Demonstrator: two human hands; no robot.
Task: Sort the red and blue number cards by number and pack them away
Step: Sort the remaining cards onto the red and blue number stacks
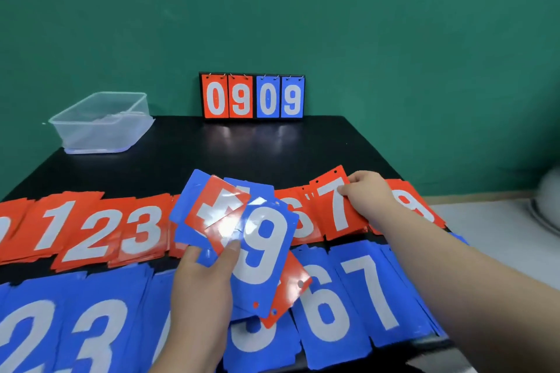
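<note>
At the upper left of the frame a clear plastic box (100,121) sits on the far left corner of the black table (188,154). Across the middle of the frame runs a row of red piles (91,233), showing 1, 2 and 3 at the left. Below it, along the bottom edge, lies a row of blue piles (94,339), showing 2 and 3 there.

At centre top a flip scoreboard (251,97) reading 0 9 0 9 stands against the green wall (394,39). Below it, at bottom centre, the left hand (200,288) grips a loose fan of cards (212,209), red and blue mixed. Its thumb presses on the fan's face, beside a blue 9 (263,251) on top.

Right of the fan the rows show 6 and 7 in both colours. At the right of the frame the right hand (366,194) pinches the right edge of a red 7 (333,206), which lies tilted on its pile.
</note>
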